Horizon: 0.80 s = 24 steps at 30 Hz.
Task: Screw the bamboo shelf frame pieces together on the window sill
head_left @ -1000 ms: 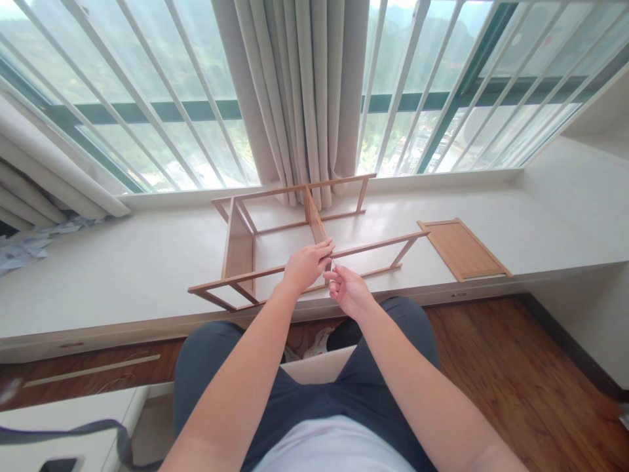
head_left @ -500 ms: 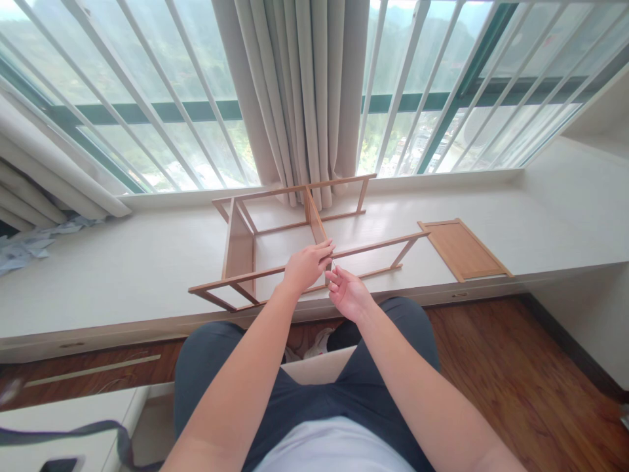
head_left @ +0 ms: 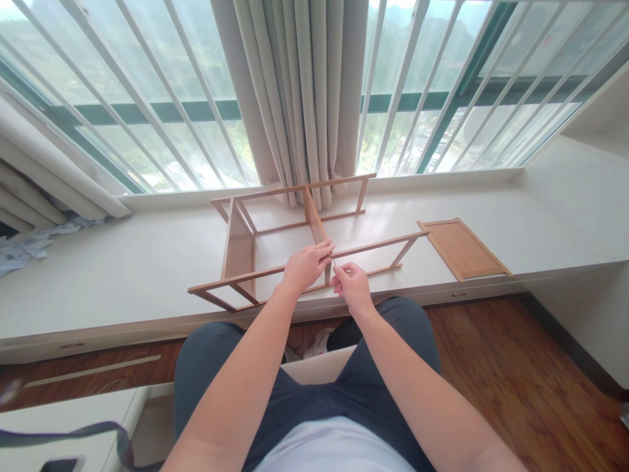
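Observation:
A brown wooden shelf rack (head_left: 239, 244) lies on its side, with one panel fitted near its left end and another across its middle. Around the near rail, where the middle panel meets it, my left hand (head_left: 305, 265) is closed. My right hand (head_left: 354, 288) is just right of it, fingers pinched on a thin metal tool that looks like a hex key (head_left: 335, 261). Its tip reaches the rail joint under my left fingers; the joint itself is hidden.
A loose wooden shelf panel (head_left: 464, 249) lies to the right on the white window ledge (head_left: 147, 262). Curtains (head_left: 299, 98) and barred windows stand behind. A white surface with a dark strap (head_left: 98, 429) is at lower left.
My right hand has turned about the tool, its fingers curling over and its back rolling upward. My left hand and the rack stay in place.

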Motion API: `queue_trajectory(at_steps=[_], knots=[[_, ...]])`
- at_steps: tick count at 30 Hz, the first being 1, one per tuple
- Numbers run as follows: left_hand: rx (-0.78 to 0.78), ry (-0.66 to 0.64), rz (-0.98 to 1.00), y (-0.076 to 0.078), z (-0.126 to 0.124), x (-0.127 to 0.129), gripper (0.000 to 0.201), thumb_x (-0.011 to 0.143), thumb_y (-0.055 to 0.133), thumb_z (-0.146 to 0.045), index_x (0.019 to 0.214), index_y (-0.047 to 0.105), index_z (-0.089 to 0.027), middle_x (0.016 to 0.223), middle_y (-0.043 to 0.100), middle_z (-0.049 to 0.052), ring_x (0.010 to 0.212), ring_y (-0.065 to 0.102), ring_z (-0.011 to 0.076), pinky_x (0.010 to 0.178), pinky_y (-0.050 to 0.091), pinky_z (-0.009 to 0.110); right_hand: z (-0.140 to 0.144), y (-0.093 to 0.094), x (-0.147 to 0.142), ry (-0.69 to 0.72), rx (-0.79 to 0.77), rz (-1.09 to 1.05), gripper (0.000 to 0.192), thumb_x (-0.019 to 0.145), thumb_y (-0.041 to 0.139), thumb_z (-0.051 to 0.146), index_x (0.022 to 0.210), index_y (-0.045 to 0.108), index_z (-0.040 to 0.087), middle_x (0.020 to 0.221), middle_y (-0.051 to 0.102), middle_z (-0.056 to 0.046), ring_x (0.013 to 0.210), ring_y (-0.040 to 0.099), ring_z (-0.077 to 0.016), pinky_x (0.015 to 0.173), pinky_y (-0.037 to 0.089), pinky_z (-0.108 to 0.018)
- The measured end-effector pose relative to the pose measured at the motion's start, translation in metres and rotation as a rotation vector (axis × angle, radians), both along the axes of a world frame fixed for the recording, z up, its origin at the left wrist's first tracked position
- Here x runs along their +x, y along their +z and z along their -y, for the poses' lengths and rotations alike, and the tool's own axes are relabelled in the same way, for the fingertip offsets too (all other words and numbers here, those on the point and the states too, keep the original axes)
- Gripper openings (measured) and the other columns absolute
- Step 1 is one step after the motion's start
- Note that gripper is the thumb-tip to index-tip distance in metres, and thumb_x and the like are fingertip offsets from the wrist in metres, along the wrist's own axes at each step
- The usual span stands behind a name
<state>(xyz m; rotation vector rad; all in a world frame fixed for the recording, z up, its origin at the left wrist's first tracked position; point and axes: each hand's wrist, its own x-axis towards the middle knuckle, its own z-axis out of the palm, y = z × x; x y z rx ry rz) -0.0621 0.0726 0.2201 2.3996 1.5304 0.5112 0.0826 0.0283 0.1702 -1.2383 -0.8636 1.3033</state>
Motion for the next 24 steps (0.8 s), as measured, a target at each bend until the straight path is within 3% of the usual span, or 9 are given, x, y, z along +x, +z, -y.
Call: queue_trajectory(at_steps=[5,24], knots=[[-0.024,0.018,-0.012,0.0016,0.0008,0.0012,0.043,0.096,0.05,-0.031,0.137,0.057,-0.04,0.15,0.048,-0.008,0.129,0.054,0.0189,0.104,0.047,0.033,-0.0029,-0.006,-0.0001,0.009,0.058,0.095,0.039,0.077,0.069,0.055,0.075,0.051,0.021,0.058,0.069,-0.001,0.039,0.051,-0.0106,0.038,0.035,-0.021],[-0.008,0.008,-0.005,0.0003,0.0003,-0.0001,0.041,0.096,0.049,-0.033,0.135,0.059,-0.04,0.15,0.048,-0.01,0.127,0.056,0.019,0.1,0.05,0.032,-0.001,-0.0048,-0.0059,0.022,0.054,0.144,0.035,0.085,0.058,0.056,0.083,0.048,0.023,0.066,0.073,-0.002,0.039,0.053,-0.0107,0.038,0.034,-0.02]])
